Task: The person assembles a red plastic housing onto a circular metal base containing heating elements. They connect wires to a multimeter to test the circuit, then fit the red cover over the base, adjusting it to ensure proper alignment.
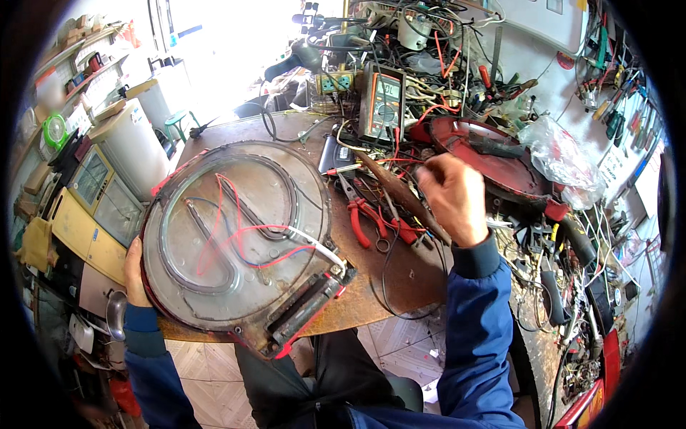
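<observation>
A round electric griddle part (236,286) lies with its inner side up on the table in front of me, a curved heating tube on its grey metal plate. Red, blue and white wires (246,230) run loosely across it to the handle end at the lower right. My left hand (134,275) grips its left rim; the fingers underneath are hidden. My right hand (457,196) is raised over the tools on the right, its fingers curled together. What they hold, if anything, cannot be made out. Below it lie red-handled pliers (361,214) and a brown, worn strip (400,189).
A multimeter (382,104) stands at the back among tangled cables. A red round pan shell (493,154) and a clear plastic bag (564,161) lie at the right. Tools hang on the right wall. White and yellow cabinets (118,146) stand at the left, beyond the table edge.
</observation>
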The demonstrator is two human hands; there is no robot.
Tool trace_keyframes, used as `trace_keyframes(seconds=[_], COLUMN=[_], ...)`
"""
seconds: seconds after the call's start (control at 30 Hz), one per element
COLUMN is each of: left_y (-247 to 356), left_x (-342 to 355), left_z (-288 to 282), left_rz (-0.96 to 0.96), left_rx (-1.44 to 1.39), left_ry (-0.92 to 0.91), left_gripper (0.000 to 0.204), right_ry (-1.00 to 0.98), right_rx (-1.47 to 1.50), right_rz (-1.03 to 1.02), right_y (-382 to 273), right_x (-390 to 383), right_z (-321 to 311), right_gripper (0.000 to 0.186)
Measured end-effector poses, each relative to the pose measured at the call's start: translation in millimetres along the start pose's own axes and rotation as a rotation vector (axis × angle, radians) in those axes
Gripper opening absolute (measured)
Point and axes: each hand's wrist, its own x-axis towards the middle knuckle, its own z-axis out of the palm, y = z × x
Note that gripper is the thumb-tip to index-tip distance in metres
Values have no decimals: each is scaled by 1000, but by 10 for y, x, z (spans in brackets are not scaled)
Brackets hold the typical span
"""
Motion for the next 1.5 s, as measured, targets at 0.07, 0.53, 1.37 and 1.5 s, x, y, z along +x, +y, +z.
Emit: trace_keyframes(seconds=[0.07,0.53,1.37,1.5], left_y=[-4,-487,-340,-200], left_x=[13,307,198,127], left_z=[11,-739,-558,-250], left_rz=[1,131,108,61], left_rx=[-5,218,180,96], left_ry=[-6,145,172,140], left_gripper=[55,49,40,41], right_ry=[-219,-323,-102,-102], right_rx=[-327,-423,-1036,-1083], right_rz=[-14,-19,194,137], right_y=[75,135,1681,2006], right_x=[-97,-55,162,223], right_z=[32,-227,-2059,-2041], right_gripper=[33,39,20,18])
